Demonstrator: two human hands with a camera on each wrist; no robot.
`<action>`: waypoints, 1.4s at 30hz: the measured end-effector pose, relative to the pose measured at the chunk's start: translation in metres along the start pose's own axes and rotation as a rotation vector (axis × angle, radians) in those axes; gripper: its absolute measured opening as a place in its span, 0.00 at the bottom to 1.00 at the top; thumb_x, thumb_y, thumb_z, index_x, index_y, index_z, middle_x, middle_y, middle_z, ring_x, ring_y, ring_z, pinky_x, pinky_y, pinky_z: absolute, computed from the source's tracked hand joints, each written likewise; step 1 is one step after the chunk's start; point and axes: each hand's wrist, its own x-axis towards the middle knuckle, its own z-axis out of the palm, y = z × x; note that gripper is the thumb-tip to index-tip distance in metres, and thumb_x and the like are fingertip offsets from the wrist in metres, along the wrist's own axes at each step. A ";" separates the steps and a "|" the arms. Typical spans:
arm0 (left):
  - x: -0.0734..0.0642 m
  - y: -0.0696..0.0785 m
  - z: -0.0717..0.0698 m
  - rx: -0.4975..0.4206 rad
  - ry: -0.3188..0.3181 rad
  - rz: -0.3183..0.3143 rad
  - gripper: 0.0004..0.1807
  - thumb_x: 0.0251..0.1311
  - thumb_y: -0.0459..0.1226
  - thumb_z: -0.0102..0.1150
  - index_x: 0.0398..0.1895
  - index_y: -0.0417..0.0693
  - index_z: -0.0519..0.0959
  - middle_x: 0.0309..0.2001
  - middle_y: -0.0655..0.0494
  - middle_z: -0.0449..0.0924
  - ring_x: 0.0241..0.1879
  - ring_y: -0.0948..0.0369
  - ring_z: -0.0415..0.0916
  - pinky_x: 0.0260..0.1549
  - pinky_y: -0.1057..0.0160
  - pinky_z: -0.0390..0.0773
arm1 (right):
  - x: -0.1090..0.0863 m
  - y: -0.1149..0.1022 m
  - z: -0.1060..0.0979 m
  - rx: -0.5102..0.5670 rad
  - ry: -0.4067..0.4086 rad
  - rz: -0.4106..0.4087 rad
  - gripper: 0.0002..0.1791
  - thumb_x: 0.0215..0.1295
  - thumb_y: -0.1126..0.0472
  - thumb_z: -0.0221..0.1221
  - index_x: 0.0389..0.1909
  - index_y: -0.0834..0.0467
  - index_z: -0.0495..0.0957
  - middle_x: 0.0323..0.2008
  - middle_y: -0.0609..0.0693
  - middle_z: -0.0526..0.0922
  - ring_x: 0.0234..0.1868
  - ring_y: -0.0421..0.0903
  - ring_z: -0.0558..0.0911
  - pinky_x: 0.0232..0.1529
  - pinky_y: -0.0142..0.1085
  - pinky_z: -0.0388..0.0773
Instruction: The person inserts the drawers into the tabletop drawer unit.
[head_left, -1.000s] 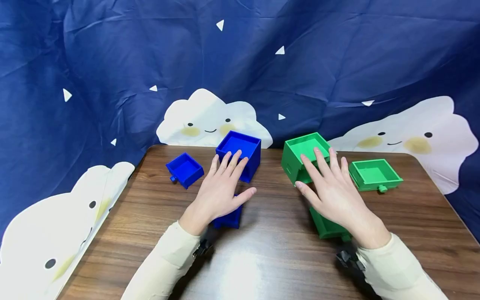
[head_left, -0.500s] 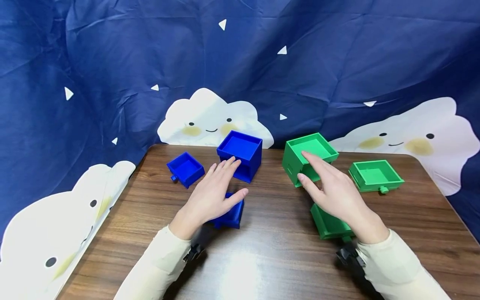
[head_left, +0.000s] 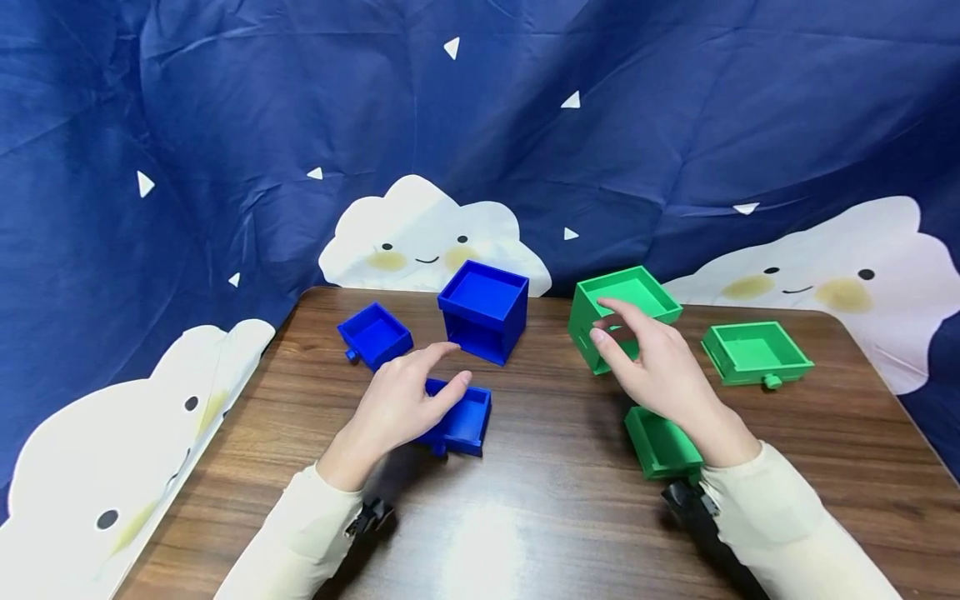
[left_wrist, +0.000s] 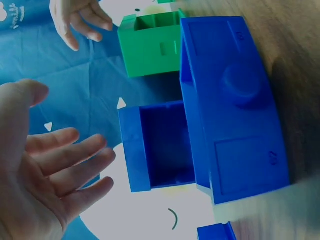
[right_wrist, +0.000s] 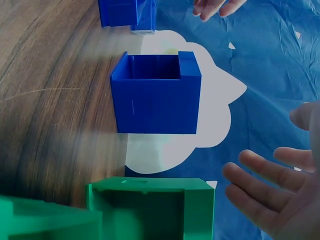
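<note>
My left hand (head_left: pixel 393 408) hovers over a blue drawer (head_left: pixel 467 421) with a round knob, its fingers relaxed. Between its fingers there is nothing in the left wrist view, and the drawer's knobbed front (left_wrist: pixel 240 130) stands apart from them. Behind is a blue box frame (head_left: pixel 483 312) with a shallow top tray and a hollow front. My right hand (head_left: pixel 671 371) is in front of a matching green box frame (head_left: pixel 630 304), hiding part of its front. In the right wrist view its fingers (right_wrist: pixel 265 180) are loosely bent and hold nothing. Below that hand lies a green drawer (head_left: pixel 660 446).
A second blue drawer (head_left: pixel 375 335) lies at the left and a second green drawer (head_left: pixel 757 353) at the right. Everything stands on a brown wooden table (head_left: pixel 555 500). A dark blue cloth (head_left: pixel 480 108) with white clouds hangs behind.
My left hand has drawn back toward me and left, off the blue box frame. The right hand has turned and pulled back a little, its fingers more bent. The boxes and drawers keep their places.
</note>
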 end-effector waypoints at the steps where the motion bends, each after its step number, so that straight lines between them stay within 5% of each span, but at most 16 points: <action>1: -0.002 -0.001 0.000 -0.008 0.015 0.002 0.26 0.74 0.51 0.64 0.65 0.43 0.82 0.58 0.48 0.90 0.48 0.51 0.90 0.48 0.48 0.88 | 0.001 0.000 0.001 0.011 -0.005 0.006 0.26 0.82 0.56 0.59 0.75 0.60 0.73 0.53 0.59 0.90 0.52 0.60 0.91 0.54 0.60 0.83; 5: -0.007 -0.004 -0.001 -0.033 0.069 -0.003 0.23 0.73 0.48 0.65 0.62 0.44 0.84 0.49 0.51 0.93 0.38 0.56 0.90 0.36 0.53 0.85 | 0.008 -0.001 0.003 0.049 -0.026 0.027 0.26 0.82 0.56 0.58 0.75 0.59 0.72 0.55 0.60 0.90 0.51 0.60 0.91 0.54 0.60 0.84; 8: -0.011 -0.005 -0.004 -0.048 0.076 -0.031 0.21 0.72 0.48 0.67 0.60 0.46 0.85 0.43 0.54 0.94 0.40 0.57 0.90 0.37 0.55 0.85 | 0.014 -0.002 0.006 0.070 -0.048 0.036 0.26 0.82 0.56 0.58 0.75 0.59 0.72 0.55 0.60 0.90 0.50 0.59 0.91 0.53 0.59 0.85; 17: -0.025 -0.012 -0.010 -0.237 -0.047 -0.164 0.16 0.71 0.44 0.69 0.56 0.46 0.86 0.36 0.60 0.92 0.34 0.68 0.87 0.41 0.61 0.87 | 0.029 -0.001 0.023 0.111 -0.100 0.066 0.27 0.83 0.52 0.57 0.76 0.59 0.72 0.57 0.58 0.88 0.52 0.57 0.90 0.56 0.58 0.85; 24: -0.038 -0.020 -0.009 -0.273 -0.100 -0.205 0.15 0.73 0.44 0.68 0.53 0.45 0.87 0.36 0.61 0.91 0.34 0.70 0.85 0.40 0.65 0.85 | 0.041 -0.003 0.038 0.085 -0.120 0.047 0.26 0.82 0.54 0.57 0.74 0.61 0.73 0.55 0.57 0.89 0.49 0.55 0.91 0.54 0.54 0.85; 35: -0.054 -0.033 -0.007 -0.363 -0.194 -0.293 0.16 0.74 0.44 0.67 0.55 0.42 0.87 0.39 0.59 0.90 0.39 0.66 0.86 0.43 0.66 0.84 | 0.054 -0.003 0.054 0.090 -0.127 0.062 0.27 0.81 0.55 0.58 0.75 0.61 0.72 0.55 0.60 0.89 0.51 0.56 0.89 0.56 0.55 0.84; 42: -0.061 -0.040 -0.003 -0.480 -0.257 -0.305 0.14 0.74 0.40 0.66 0.53 0.37 0.85 0.38 0.47 0.91 0.38 0.49 0.90 0.36 0.67 0.84 | 0.059 0.000 0.063 0.076 -0.124 0.069 0.27 0.81 0.55 0.59 0.75 0.60 0.72 0.55 0.60 0.89 0.51 0.57 0.90 0.56 0.55 0.85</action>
